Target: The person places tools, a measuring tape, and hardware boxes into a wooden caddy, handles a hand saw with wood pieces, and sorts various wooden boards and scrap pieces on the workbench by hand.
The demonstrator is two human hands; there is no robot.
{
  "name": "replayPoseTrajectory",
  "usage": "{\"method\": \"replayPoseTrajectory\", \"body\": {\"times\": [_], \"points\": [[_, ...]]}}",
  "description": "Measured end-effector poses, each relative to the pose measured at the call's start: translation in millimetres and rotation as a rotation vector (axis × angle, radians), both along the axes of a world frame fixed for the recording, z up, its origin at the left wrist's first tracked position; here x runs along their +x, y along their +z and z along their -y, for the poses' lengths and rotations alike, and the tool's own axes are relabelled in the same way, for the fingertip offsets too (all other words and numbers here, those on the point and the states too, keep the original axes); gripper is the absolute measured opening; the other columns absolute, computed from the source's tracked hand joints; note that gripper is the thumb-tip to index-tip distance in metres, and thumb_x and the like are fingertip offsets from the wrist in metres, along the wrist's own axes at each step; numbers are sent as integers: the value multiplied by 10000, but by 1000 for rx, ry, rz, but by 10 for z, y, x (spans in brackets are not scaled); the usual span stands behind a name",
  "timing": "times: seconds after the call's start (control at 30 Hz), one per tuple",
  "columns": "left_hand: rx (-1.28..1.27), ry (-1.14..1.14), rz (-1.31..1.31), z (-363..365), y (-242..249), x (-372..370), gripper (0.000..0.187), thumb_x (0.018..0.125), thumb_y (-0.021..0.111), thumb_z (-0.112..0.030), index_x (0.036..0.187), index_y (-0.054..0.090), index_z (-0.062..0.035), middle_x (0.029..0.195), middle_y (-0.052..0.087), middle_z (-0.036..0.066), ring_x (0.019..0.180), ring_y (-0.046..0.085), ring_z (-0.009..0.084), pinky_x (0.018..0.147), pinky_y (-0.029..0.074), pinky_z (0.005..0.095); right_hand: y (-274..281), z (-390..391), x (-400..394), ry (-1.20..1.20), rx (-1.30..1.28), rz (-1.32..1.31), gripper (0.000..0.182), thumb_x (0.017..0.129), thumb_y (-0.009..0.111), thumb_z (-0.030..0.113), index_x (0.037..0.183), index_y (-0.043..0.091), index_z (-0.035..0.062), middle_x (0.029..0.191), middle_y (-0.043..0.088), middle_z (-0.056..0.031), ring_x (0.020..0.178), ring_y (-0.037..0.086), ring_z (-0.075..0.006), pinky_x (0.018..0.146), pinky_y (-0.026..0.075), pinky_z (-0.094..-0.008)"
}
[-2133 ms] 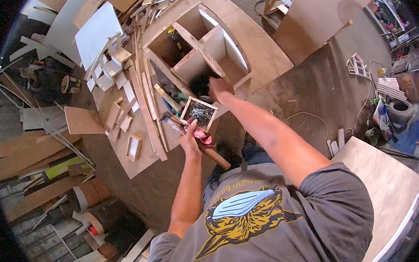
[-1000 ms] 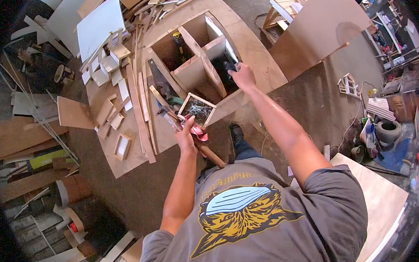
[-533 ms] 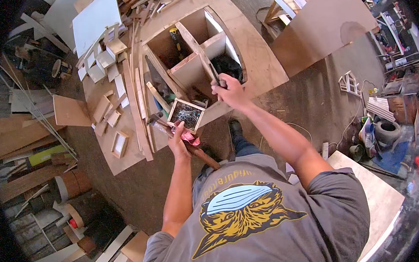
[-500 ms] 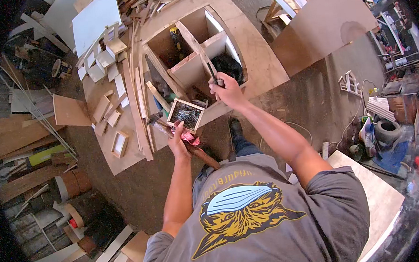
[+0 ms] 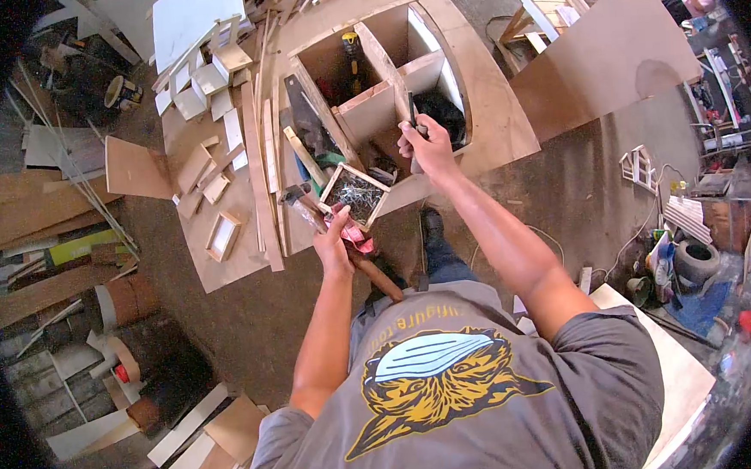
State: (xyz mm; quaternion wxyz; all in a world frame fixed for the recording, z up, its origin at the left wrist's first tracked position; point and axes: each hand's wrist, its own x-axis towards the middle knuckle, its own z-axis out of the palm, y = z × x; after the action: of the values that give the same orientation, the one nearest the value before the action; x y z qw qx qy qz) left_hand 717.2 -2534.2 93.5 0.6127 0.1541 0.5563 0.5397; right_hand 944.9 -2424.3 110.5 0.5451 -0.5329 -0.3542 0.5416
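My left hand [image 5: 335, 241] is closed on the near corner of a small wooden box [image 5: 377, 210] full of nails. Beside that hand are a hammer [image 5: 305, 206] and something pink [image 5: 358, 236]; whether the fingers also grip them is unclear. My right hand [image 5: 430, 148] is wrapped round a dark, thin tool [image 5: 412, 108], held upright over the near edge of a wooden unit with compartments [image 5: 371, 103]. Inside one compartment stands a yellow and black tool [image 5: 351, 50]; another holds something black [image 5: 442, 119].
Wood offcuts and small frames [image 5: 222, 237] lie on the panel at the left. A large brown board [image 5: 603, 66] leans at the right, near a white stool-like frame [image 5: 638, 169] and a tire [image 5: 696, 261]. Stacked planks [image 5: 48, 297] fill the far left.
The view has shifted, so the bench and unit appear further right and slightly higher. Both hands keep their holds, with the box still in my left hand and the dark tool in my right.
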Motion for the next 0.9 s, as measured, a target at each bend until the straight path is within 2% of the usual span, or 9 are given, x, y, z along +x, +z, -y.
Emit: {"method": "replayPoseTrajectory", "body": {"times": [0.17,0.27,0.4,0.43,0.57,0.7,0.83,0.87,0.9], "points": [[-11,-31,27,12,54,-11,363,830,769,-136,1135,640,12,905,648,31,742,645,145,671,545,295,-393,-129,-138,-40,193,121,159,947,697,154,959,675,-2,796,657,-35,739,629,-112,673,507,-267],[-36,-57,-17,15,-252,-83,285,872,741,-212,1092,653,-53,842,642,25,669,631,140,584,517,291,-688,-179,-240,-13,271,381,158,1003,636,159,1021,694,13,867,681,-34,829,661,-110,794,521,-261],[23,-48,-54,-15,-159,-6,321,858,759,-229,1091,632,-50,843,636,21,659,630,149,558,535,314,-445,-127,-300,-67,240,315,136,1018,612,158,1033,657,31,849,674,-36,809,656,-107,728,535,-263],[-28,-59,-19,-3,-64,6,370,844,771,-215,1133,636,-28,891,651,37,703,647,157,655,554,306,-267,-106,-299,-109,340,133,125,1027,600,166,1025,628,45,829,664,-29,755,639,-86,650,522,-253],[5,-19,-28,-20,98,67,413,826,777,-184,1173,633,-13,1001,677,59,869,676,187,778,556,338,55,-100,70,-271,363,188,127,1038,579,167,1003,624,53,810,660,-18,654,595,-72,581,483,-234],[-19,-39,-26,-17,69,27,392,846,759,-186,1170,631,-8,979,675,55,840,672,180,756,555,330,129,-242,343,-403,383,60,180,1034,597,221,973,634,56,758,646,-22,697,601,-82,644,496,-249],[5,1,-32,-42,41,81,372,872,734,-196,1176,623,-12,889,662,47,739,667,172,675,560,318,272,-165,149,-210,479,77,124,1035,578,153,1025,614,35,801,664,-42,701,624,-105,635,512,-265],[1,-4,-15,-36,22,80,368,879,727,-199,1178,621,-14,866,657,44,715,664,170,655,560,315,347,-67,26,-168,302,52,110,1027,597,166,1015,621,60,814,673,-33,714,630,-96,640,507,-262],[-36,-26,5,-35,195,123,366,883,721,-206,1180,617,-18,829,648,43,677,660,170,621,564,315,215,-83,-82,-133,320,80,129,1017,615,177,995,636,51,809,672,-33,726,629,-94,650,498,-258]]}}
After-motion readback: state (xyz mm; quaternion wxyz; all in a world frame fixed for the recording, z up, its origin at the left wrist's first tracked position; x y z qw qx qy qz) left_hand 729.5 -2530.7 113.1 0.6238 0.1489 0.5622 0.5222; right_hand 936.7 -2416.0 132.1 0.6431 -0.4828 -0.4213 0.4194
